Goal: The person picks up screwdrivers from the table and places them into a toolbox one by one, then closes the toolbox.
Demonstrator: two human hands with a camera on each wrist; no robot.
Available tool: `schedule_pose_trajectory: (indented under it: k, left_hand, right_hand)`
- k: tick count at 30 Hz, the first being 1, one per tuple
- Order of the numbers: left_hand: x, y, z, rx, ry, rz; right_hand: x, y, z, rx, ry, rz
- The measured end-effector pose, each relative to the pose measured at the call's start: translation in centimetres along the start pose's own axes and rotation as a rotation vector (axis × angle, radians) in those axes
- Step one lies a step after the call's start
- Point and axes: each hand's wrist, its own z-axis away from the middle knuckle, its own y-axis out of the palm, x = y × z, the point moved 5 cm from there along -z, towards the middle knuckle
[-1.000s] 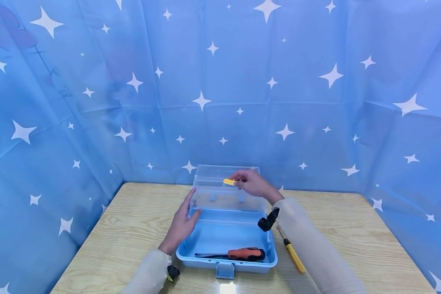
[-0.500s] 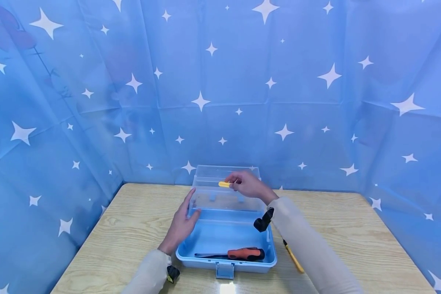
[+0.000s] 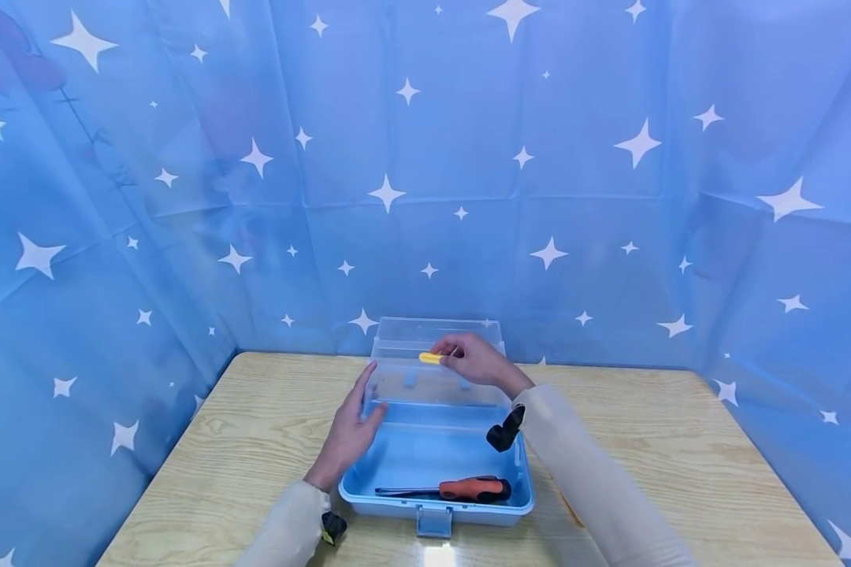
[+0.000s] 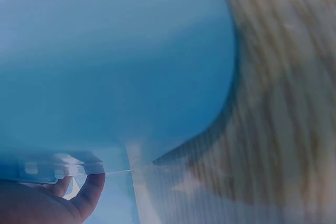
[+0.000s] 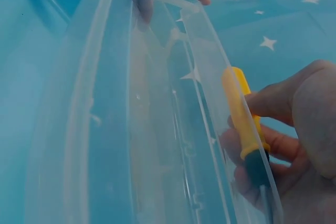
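A light-blue toolbox (image 3: 390, 457) has its clear lid (image 3: 397, 386) raised at the back. My left hand (image 3: 347, 437) grips the lid's left side, thumb toward the inside; its fingers (image 4: 93, 190) bend at the lid's edge in the left wrist view. With my right hand (image 3: 481, 364) I pinch a small yellow screwdriver (image 3: 429, 357) by its handle in front of the lid. In the right wrist view this screwdriver's black collar (image 5: 256, 167) and metal shaft point down, partly seen through the clear plastic. An orange-and-black screwdriver (image 3: 471, 490) lies along the front of the box.
Another yellow-handled screwdriver (image 3: 571, 513) lies on the wooden table (image 3: 255, 441) to the right of the box, mostly covered by my right sleeve. A front latch (image 3: 434, 520) hangs down. A blue star-patterned curtain (image 3: 461, 157) stands behind the table.
My right hand has moved a little left and down with the yellow screwdriver. The right sleeve now covers more of the screwdriver on the table. My left hand stays put.
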Motion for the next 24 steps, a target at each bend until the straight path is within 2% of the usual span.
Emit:
schedule_pose_trajectory:
  k: [9, 24]
  left_hand:
    - [-0.22, 0.0, 0.14, 0.002, 0.025, 0.0]
    - [-0.16, 0.09, 0.14, 0.003, 0.017, 0.004]
  right_hand:
    - [-0.16, 0.25, 0.08, 0.001, 0.001, -0.007]
    - [-0.5, 0.43, -0.08, 0.02, -0.018, 0.016]
